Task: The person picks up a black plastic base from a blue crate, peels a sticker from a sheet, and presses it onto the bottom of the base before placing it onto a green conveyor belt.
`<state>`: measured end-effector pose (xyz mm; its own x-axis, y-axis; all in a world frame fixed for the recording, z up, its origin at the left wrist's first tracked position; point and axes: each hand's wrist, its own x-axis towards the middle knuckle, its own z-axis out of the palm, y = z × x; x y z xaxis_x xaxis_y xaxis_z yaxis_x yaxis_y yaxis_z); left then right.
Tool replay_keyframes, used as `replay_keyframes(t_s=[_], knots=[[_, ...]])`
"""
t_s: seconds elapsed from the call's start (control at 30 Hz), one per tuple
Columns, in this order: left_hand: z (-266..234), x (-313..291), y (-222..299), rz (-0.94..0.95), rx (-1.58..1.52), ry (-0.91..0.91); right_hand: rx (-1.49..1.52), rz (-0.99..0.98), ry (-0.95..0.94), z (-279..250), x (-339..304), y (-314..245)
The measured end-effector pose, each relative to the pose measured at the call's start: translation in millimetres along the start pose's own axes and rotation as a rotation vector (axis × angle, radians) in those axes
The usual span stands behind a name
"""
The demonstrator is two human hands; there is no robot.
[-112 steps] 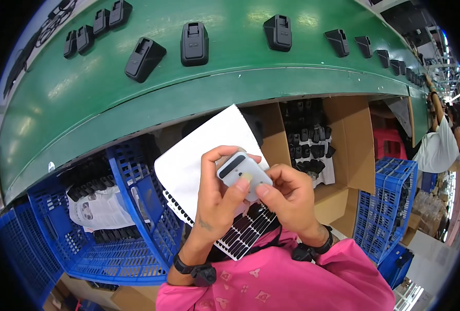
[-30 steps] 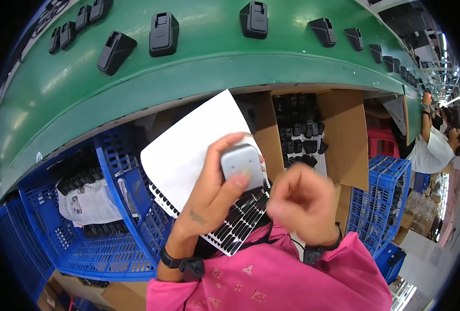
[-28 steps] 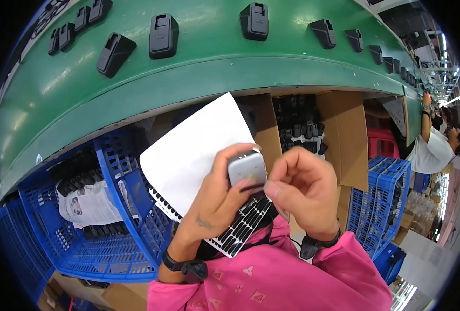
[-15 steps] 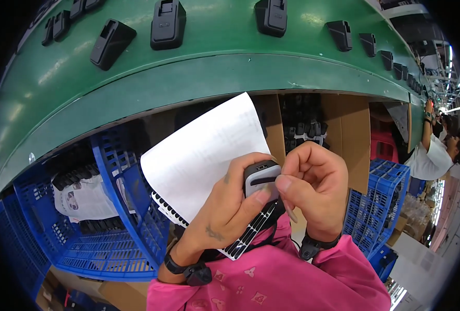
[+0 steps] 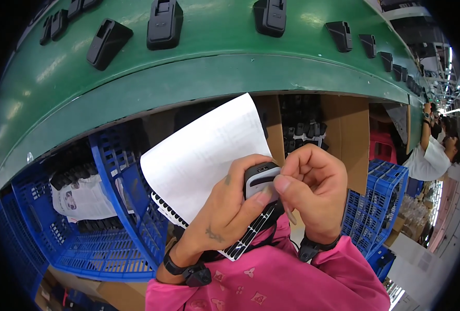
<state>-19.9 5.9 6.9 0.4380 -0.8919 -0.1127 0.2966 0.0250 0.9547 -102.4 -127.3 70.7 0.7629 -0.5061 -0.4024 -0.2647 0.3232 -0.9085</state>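
Observation:
My left hand [image 5: 224,207] is wrapped round a small grey and black device [image 5: 263,184], with its thumb on the light grey face and a port on the end turned away from me. Against the device's right edge, my right hand [image 5: 315,189] is closed, thumb and forefinger pinched together; whatever lies between the fingertips cannot be made out. Below my hands, partly covered by them, is a sheet of black strip-shaped stickers [image 5: 250,230]. A white backing-like paper [image 5: 209,150] curls up beyond my left hand.
A green bench [image 5: 214,78] crosses the far side, bearing several black dock-like housings [image 5: 165,26]. Blue plastic crates [image 5: 103,259] stand at the left, another blue crate [image 5: 372,207] at the right. A cardboard box [image 5: 346,140] sits under the bench. Another person's white sleeve [image 5: 429,160] shows far right.
My right fingertips have shifted very slightly left along the device. The leftmost housings and crates appear a little further left; my left hand's hold is the same.

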Motion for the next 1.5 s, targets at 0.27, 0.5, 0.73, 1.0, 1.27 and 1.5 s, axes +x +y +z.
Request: replay_keyframes(t_s=[0.27,0.5,0.73,1.0,1.27,1.5], knots=[[1,-1,2,-0.012,0.013,0.009,-0.015,-0.015,0.022,1,-3,4],[1,-1,1,-0.005,0.025,0.019,-0.01,-0.018,0.028,1,-1,5],[3,-2,1,-0.014,0.059,0.032,0.0,-0.008,0.053,1,-2,7],[4,-2,-3,-0.118,-0.319,0.073,0.127,-0.043,0.086,-11,-4,22],[-5,-3,5,0.004,0.009,0.13,-0.287,-0.023,-0.069,10,13,10],[-44,-66,57,0.337,0.307,0.108,0.043,0.226,-0.402,46,26,-16]])
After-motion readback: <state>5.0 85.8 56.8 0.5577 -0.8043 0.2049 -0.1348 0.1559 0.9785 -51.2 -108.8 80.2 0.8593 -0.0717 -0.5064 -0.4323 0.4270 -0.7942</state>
